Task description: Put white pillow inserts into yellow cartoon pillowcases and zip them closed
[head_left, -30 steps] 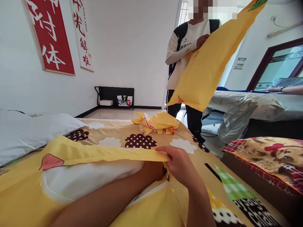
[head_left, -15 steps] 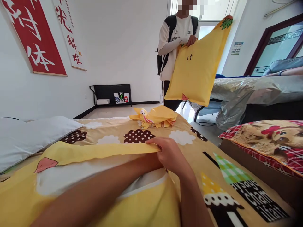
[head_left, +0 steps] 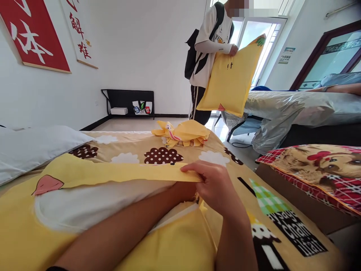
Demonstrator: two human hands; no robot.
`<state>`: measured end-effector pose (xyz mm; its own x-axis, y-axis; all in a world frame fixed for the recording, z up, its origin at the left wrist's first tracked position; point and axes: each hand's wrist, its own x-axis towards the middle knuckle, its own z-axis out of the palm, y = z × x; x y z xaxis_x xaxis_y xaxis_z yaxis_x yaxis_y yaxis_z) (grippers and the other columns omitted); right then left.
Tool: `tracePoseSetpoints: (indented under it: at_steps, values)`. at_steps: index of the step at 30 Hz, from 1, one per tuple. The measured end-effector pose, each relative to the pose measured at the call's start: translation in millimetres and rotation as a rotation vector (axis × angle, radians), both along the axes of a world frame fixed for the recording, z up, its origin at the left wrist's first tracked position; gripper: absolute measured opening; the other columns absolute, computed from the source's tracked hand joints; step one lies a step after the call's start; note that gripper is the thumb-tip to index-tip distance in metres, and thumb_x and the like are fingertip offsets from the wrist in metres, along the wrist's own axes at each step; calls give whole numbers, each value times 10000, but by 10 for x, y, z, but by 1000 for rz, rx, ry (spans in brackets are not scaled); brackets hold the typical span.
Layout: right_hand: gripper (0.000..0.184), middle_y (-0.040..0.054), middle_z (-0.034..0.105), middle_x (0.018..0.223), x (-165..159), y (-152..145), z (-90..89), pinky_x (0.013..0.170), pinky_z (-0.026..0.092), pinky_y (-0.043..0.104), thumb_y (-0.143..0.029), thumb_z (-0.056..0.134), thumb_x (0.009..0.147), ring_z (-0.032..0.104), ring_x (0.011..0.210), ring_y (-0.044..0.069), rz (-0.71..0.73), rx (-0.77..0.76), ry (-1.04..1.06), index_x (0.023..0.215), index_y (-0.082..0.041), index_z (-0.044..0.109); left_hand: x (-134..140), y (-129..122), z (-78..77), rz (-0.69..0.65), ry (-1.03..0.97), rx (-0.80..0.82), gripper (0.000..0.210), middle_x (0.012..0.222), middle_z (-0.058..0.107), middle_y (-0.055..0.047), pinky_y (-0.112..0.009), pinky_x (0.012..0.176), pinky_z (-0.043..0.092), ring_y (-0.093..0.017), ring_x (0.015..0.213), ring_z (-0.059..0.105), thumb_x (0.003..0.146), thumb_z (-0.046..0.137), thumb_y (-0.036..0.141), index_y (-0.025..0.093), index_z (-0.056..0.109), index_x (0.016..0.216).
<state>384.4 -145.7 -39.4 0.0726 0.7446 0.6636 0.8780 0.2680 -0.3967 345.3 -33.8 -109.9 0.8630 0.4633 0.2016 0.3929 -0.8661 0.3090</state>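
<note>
A yellow pillowcase (head_left: 169, 241) with a pink patch lies in front of me, its opening spread around a white pillow (head_left: 84, 214). My right hand (head_left: 211, 184) pinches the pillowcase's far edge near its right corner, thumb and fingers closed on the cloth. My left forearm crosses the white pillow inside the opening. Its end, my left hand (head_left: 187, 191), sits beneath the raised edge close to my right hand, and its fingers are hidden. Farther back on the patterned bedsheet (head_left: 126, 158) lies a crumpled heap of yellow cloth (head_left: 188, 131).
At left lies another white pillow (head_left: 47, 148). A patterned pillow (head_left: 316, 165) rests at right on a brown surface. Beyond the bed a co-worker stands holding a filled yellow pillow (head_left: 228, 82). A plastic-covered bed (head_left: 296, 105) is at back right, a black bench (head_left: 121, 99) at back left.
My right hand has shifted slightly to the right with the pillowcase edge. The co-worker has turned sideways, and their yellow pillow hangs more upright. My view has tilted down a little.
</note>
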Motion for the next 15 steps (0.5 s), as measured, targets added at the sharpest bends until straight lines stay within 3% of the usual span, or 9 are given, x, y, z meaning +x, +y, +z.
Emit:
tracePoseSetpoints:
  at_steps: [8, 13, 15]
  values:
    - [471, -12, 728, 811, -98, -27, -23, 620, 402, 222, -8, 390, 606, 636, 689, 141, -18, -51, -119, 878, -230, 705, -125, -134, -50, 84, 89, 106, 445, 872, 558, -108, -240, 692, 601, -221, 892, 603, 700, 357, 8, 75, 604, 1063]
    - [464, -10, 728, 809, -116, 35, -42, 632, 396, 226, 3, 411, 619, 638, 689, 143, -52, -101, -154, 888, -228, 710, -106, -107, -94, 110, 82, 97, 400, 867, 557, -134, -262, 784, 593, -250, 922, 616, 701, 373, -8, -8, 612, 1022]
    - [469, -11, 728, 803, -122, 57, -55, 629, 389, 227, 8, 418, 616, 635, 683, 144, -64, -126, -166, 892, -230, 713, -109, -66, -116, 91, 58, 86, 422, 897, 562, -129, -261, 771, 595, -240, 948, 616, 709, 365, -30, 19, 611, 1048]
